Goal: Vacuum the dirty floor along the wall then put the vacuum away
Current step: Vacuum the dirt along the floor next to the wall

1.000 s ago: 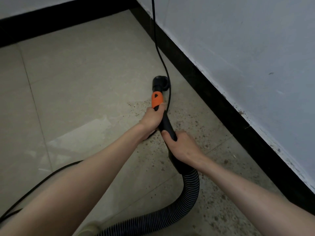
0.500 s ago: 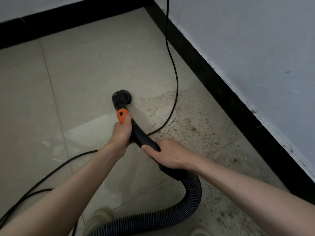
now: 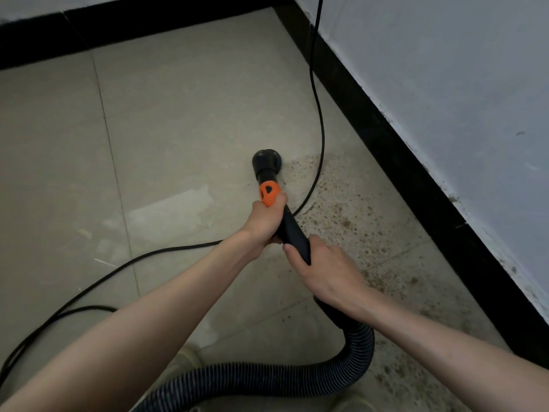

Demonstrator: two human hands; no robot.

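A black vacuum wand (image 3: 292, 230) with an orange collar (image 3: 269, 192) ends in a round black nozzle (image 3: 266, 160) that rests on the beige tiled floor (image 3: 184, 114). My left hand (image 3: 266, 220) grips the wand just behind the orange collar. My right hand (image 3: 325, 272) grips it lower down, where the ribbed black hose (image 3: 355, 355) starts. Brown dirt specks (image 3: 350, 221) cover the tiles to the right of the nozzle, along the black skirting (image 3: 416, 171) of the white wall (image 3: 460, 69).
A black power cord (image 3: 318, 114) hangs down the wall, crosses the dirty patch behind the wand and runs off to the lower left. The hose curls across the bottom of the view. Black skirting also lines the far wall (image 3: 133, 22). A light shoe tip (image 3: 185, 356) shows near the hose.
The nozzle swung left from beside the wall to the clean tiles, then came back right to the edge of the dirty patch. Both hands kept their grip on the wand.
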